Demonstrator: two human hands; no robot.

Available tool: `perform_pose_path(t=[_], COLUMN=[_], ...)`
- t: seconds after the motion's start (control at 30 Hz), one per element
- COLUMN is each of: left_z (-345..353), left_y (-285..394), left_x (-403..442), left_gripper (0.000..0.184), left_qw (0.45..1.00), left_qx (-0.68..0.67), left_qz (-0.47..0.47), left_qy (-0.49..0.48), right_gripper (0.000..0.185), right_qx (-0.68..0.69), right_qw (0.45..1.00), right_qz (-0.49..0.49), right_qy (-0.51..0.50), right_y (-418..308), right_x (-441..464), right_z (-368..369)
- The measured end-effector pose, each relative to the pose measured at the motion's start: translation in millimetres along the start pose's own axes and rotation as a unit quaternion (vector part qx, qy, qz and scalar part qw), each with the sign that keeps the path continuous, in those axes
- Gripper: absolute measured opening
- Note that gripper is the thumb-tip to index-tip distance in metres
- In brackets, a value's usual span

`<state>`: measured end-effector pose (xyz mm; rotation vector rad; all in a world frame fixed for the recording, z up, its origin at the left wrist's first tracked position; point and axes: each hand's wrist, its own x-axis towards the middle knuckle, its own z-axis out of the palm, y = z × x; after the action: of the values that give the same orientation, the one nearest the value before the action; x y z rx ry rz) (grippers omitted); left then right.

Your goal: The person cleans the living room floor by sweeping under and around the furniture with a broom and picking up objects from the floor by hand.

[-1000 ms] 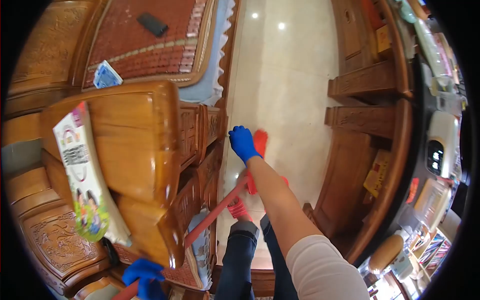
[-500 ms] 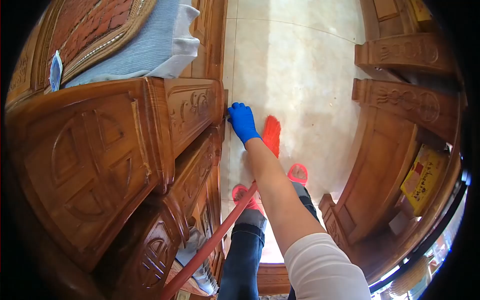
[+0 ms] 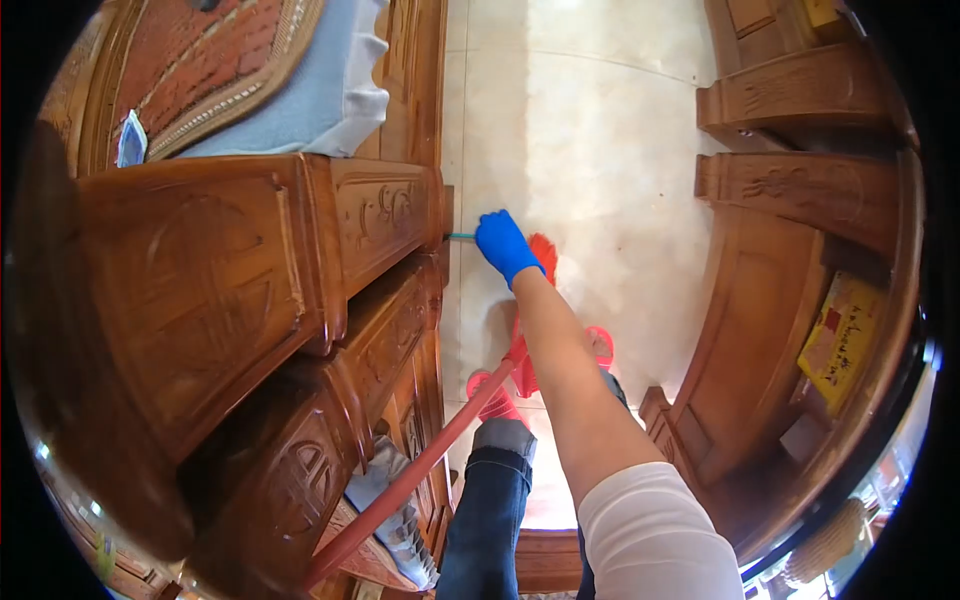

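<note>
My right hand [image 3: 507, 246], in a blue glove, reaches down near the floor with its fingers closed. A thin teal stick [image 3: 461, 236] runs from it leftward to the base of the carved wooden furniture; its far end is hidden there. Beside and partly behind this hand are the red bristles [image 3: 543, 256] of a broom. The broom's red handle [image 3: 415, 470] slants from near my feet to the lower left edge. My left hand is out of view.
Carved wooden seating [image 3: 380, 215] with a grey-blue cushion [image 3: 285, 115] lines the left. On the right stands wooden furniture [image 3: 755, 320] holding a yellow box [image 3: 842, 335]. My feet, in pink sandals [image 3: 490, 397], stand on the pale tiled floor [image 3: 610, 150].
My right hand has moved right, away from the furniture base, and a length of the teal stick now shows. The broom bristles are more covered by my hand and forearm.
</note>
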<state>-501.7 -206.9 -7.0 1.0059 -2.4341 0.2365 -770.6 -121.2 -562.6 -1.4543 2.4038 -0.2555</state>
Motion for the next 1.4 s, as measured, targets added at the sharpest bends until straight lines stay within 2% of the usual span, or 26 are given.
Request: perform_pose_path(t=[0.07,0.1,0.13,0.2,0.27,0.33,0.4,0.47,0.5,0.57,0.63,0.67,0.73,0.77,0.8,0.83,0.87,1.0,1.07,1.13,1.2,1.27,1.3,1.33,1.4], left_z=[-2.6,-11.7,-8.6,2.1,-0.7,1.0,6.8,15.8,15.1,7.4,5.9,3.2,-7.2,-4.7,-4.5,-10.1,-7.1,-12.3,-17.4,-15.0,2.1,8.5,8.8,-9.3,-64.0], left_y=[-2.9,-5.0,-3.3,-0.9,-2.6,-6.7,0.3,10.6,13.1,6.3,3.0,10.1,-16.3,-28.6,-33.7,-12.0,-6.9,5.3,7.0,1.4,-22.9,-28.2,-30.9,-11.9,40.3], left_x=[-0.2,-4.7,-2.0,2.4,-0.8,-1.7,-1.6,6.1,7.5,6.7,4.0,3.1,2.2,-5.4,-6.6,7.4,8.4,20.2,20.4,15.0,4.5,5.0,5.3,17.0,44.3], left_gripper=[0.019,0.019,0.019,0.020,0.020,0.023,0.027,0.033,0.029,0.025,0.015,0.013,0.002,0.009,0.020,0.013,0.023,0.023,0.024,0.024,0.024,0.027,0.026,0.026,0.012], left_qw=[1.000,0.981,0.980,0.998,0.999,0.997,1.000,0.998,0.999,0.999,0.995,0.976,0.947,0.900,0.833,0.766,0.778,0.746,0.715,0.721,0.705,0.713,0.674,0.668,0.730], left_qx=[-0.018,-0.124,-0.127,-0.066,-0.026,-0.078,-0.021,-0.024,0.004,-0.029,-0.088,-0.179,-0.278,-0.369,-0.457,-0.525,-0.514,-0.545,-0.575,-0.561,-0.571,-0.580,-0.611,-0.620,-0.546], left_qz=[0.005,-0.149,-0.150,0.017,0.018,-0.007,-0.021,0.034,0.037,0.015,-0.011,-0.111,-0.092,-0.185,-0.272,-0.317,-0.301,-0.299,-0.280,-0.306,-0.299,-0.269,-0.263,-0.249,-0.285], left_qy=[-0.025,-0.030,-0.027,-0.015,-0.032,-0.010,-0.008,0.037,0.017,-0.010,-0.043,-0.046,-0.130,-0.141,-0.151,-0.192,-0.201,-0.239,-0.281,-0.268,-0.295,-0.289,-0.321,-0.327,-0.296], right_gripper=[0.011,0.007,0.007,0.007,0.008,0.011,0.007,0.007,0.007,0.008,0.009,0.009,0.010,0.011,0.014,0.018,0.023,0.030,0.026,0.023,0.014,0.014,0.014,0.015,0.015], right_qx=[-0.066,-0.025,-0.028,0.026,0.033,0.043,0.033,0.021,0.004,-0.020,0.053,0.045,0.266,0.448,0.611,0.753,0.862,0.921,0.916,0.876,0.862,0.803,0.747,0.685,0.563], right_qw=[0.993,0.988,0.988,0.989,0.988,0.986,0.993,0.994,0.995,0.994,0.963,0.963,0.867,0.791,0.685,0.527,0.346,0.245,0.285,0.373,0.372,0.462,0.492,0.515,0.526], right_qz=[0.101,0.151,0.151,0.142,0.149,0.159,0.102,0.103,0.100,0.097,0.262,0.264,0.418,0.408,0.380,0.377,0.351,0.225,0.169,0.191,0.256,0.243,0.303,0.360,0.418], right_qy=[-0.008,-0.030,-0.027,0.040,0.031,0.020,0.052,0.018,-0.009,-0.035,-0.012,-0.009,0.048,0.082,0.113,0.116,0.113,0.201,0.225,0.239,0.229,0.287,0.329,0.368,0.481], right_y=[17.0,17.8,17.6,11.4,3.1,3.1,8.1,16.9,23.0,33.6,36.6,30.9,14.8,9.8,7.8,-1.0,-12.8,-52.8,-75.9,-104.8,-136.4,-160.0,-172.6,-187.8,-197.5], right_x=[-15.8,-21.3,-22.7,-20.7,-13.6,-10.7,-9.5,-15.1,-15.9,-24.8,-48.3,-60.7,-81.8,-91.5,-102.4,-116.6,-131.0,-194.9,-231.9,-268.2,-304.4,-339.3,-359.5,-384.1,-440.4], right_z=[28.8,4.6,-3.2,-9.0,-3.3,8.8,19.3,22.4,15.5,-4.4,-44.0,-63.4,-92.4,-105.3,-113.6,-146.7,-186.2,-296.6,-325.2,-373.4,-431.3,-458.7,-494.8,-541.9,-621.8])
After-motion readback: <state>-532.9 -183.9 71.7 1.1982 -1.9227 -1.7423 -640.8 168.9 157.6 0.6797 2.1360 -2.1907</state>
